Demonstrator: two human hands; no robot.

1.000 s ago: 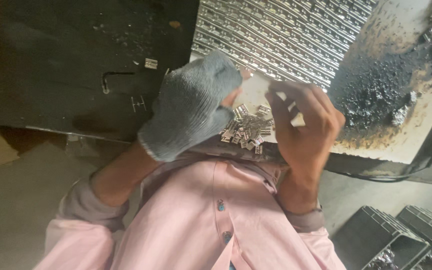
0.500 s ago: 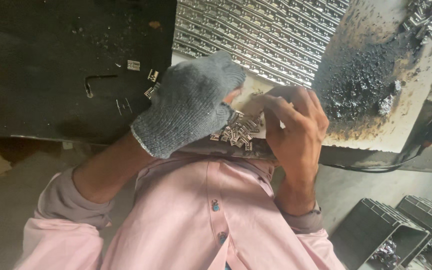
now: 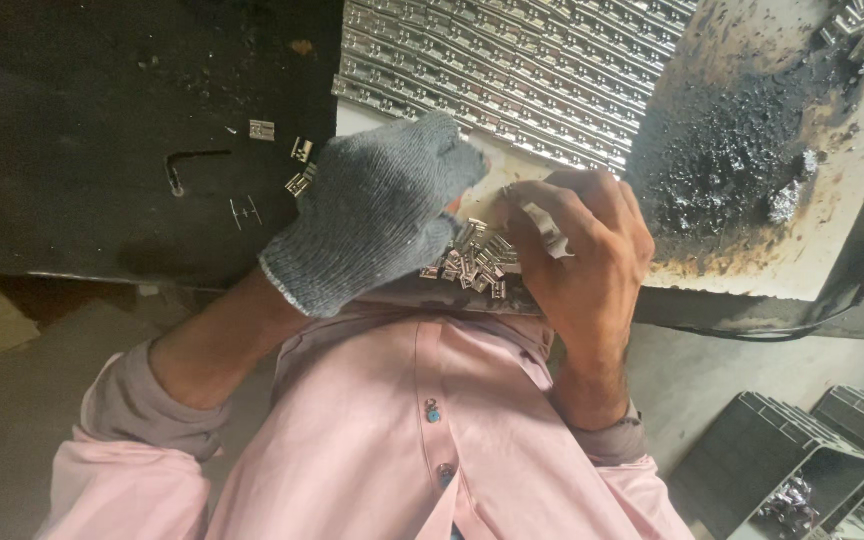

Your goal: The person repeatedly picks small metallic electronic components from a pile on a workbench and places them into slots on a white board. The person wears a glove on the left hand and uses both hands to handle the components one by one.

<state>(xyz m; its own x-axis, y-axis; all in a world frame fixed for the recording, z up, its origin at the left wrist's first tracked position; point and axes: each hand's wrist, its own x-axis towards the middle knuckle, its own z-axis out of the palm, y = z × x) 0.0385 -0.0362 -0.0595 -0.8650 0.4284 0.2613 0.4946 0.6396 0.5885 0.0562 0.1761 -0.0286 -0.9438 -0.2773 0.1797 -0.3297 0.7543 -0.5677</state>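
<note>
Pink shirt [image 3: 392,440] fills the near edge of the view, both forearms rising out of it toward the tabletop [image 3: 752,260]. Off to the near right, on the floor, stand dark ribbed trays [image 3: 752,450]; one of them holds a small heap of shiny bits, though what they are is hard to make out at this size. Farther in, the left hand [image 3: 372,235], in a grey knit glove, lies curled over the front lip of the tabletop, its fingers bent down so that I cannot tell whether they grip anything. Just to its right, touching the glove's edge, sits a loose pile of small metal clips [image 3: 477,262], jumbled with no common direction. The bare right hand [image 3: 587,240] is right beside that pile, its fingers [image 3: 542,215] pinched together on one clip, held above the heap. Beyond both hands, neat rows of clips [image 3: 522,70] are laid side by side, the rows running across and slightly downward to the right. Dark grit [image 3: 732,150] stains the tabletop right of them, and a few stray clips and a bent hex key [image 3: 192,165] lie on the black surface [image 3: 72,130] to the left.
</note>
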